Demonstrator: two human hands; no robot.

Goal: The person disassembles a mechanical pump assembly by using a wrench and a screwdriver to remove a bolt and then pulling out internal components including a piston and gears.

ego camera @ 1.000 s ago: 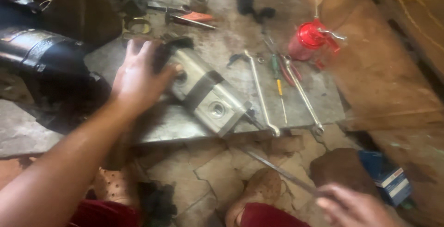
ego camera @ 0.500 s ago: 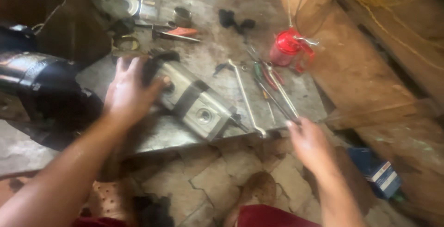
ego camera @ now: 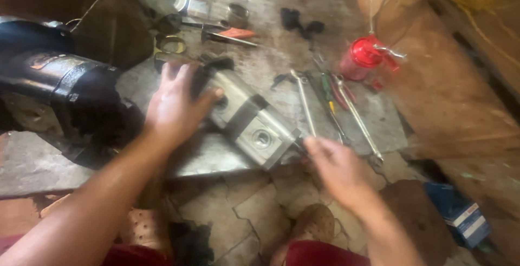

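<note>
On the grey metal plate (ego camera: 346, 11) that lies over the cracked floor, we press our left hand (ego camera: 174, 103) flat, fingers spread, on the near end of a blocky grey metal pump housing (ego camera: 250, 124), steadying it without closing around it. The housing lies on its side near the plate's front edge, its square end face with a round port turned toward us. Our right hand (ego camera: 335, 164) hovers just beside that end face, fingers loosely curled and blurred; we cannot tell whether they pinch anything. Just beyond the right hand lie two long wrenches (ego camera: 303, 102) with screwdrivers (ego camera: 329, 93) between them, and farther back stands a red oil can (ego camera: 363, 58). A large black motor (ego camera: 59, 90) sits to the left of the housing, close to our left wrist. A blue box (ego camera: 459, 214) lies on the floor at the right.
</note>
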